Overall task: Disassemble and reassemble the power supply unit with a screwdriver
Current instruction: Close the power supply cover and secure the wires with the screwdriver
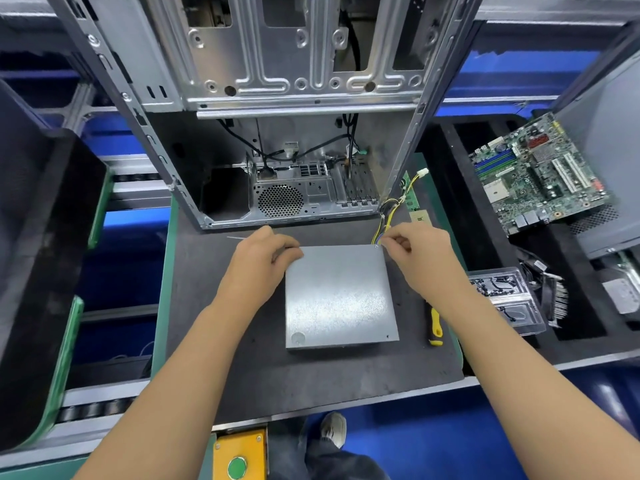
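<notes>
Two bare forearms come in from the bottom edge, over a yellow box (239, 457) with a green button and a shoe (333, 428) on blue floor. Left hand (260, 258) sits at the far-left corner of the PSU (337, 294), fingers curled onto that corner; a thin metal rod (235, 237) sticks out leftward from behind the hand, cannot tell if it's held. Right hand (417, 252) is at the far-right corner, thumb and index pinching something tiny right at the corner screw hole (376, 246); too small to name.

PSU lies flat on the dark mat (311, 379), plain metal cover up, between both hands, nearer than the grip points. Its wire bundle (393, 211) of yellow and black leads exits just beyond the right fingertips and runs away to a white connector (422, 173). Screwdriver (435, 323), yellow-black handle, lies on the mat under the right wrist, just right of the PSU, not touched.

Beyond both hands: open PC case (277, 133), tipped up, fan grille showing. Right of the right hand: a clear plastic tray (502, 296) with small parts, well beyond it a motherboard (540, 174). RAM stick (412, 199) lies by the wires.
</notes>
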The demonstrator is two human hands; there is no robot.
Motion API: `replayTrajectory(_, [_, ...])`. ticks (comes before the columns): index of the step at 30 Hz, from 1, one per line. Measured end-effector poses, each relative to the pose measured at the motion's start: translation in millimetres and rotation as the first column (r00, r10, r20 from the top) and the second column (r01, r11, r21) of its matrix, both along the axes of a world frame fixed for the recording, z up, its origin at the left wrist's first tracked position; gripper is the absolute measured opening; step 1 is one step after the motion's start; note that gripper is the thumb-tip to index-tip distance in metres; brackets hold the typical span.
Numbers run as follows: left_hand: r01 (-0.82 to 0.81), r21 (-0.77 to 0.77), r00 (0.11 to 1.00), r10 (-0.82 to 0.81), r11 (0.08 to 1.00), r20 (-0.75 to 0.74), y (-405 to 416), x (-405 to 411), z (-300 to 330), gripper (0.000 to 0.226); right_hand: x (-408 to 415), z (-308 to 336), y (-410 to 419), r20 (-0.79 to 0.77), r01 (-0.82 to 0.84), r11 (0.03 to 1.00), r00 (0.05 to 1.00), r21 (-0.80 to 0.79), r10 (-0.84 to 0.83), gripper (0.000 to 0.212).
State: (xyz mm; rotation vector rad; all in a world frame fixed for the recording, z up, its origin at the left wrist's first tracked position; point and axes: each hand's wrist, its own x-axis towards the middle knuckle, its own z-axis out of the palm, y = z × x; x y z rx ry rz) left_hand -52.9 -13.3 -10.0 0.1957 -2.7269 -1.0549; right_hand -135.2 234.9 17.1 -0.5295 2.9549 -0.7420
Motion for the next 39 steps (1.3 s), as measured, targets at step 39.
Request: replayTrajectory(39, [-0.251,0.566,0.968,0.198,0.785,0.155,61,-19,31,0.026,45,-19,60,0.312,0.290,0.852,0.839,0.436,-0.446,0.054])
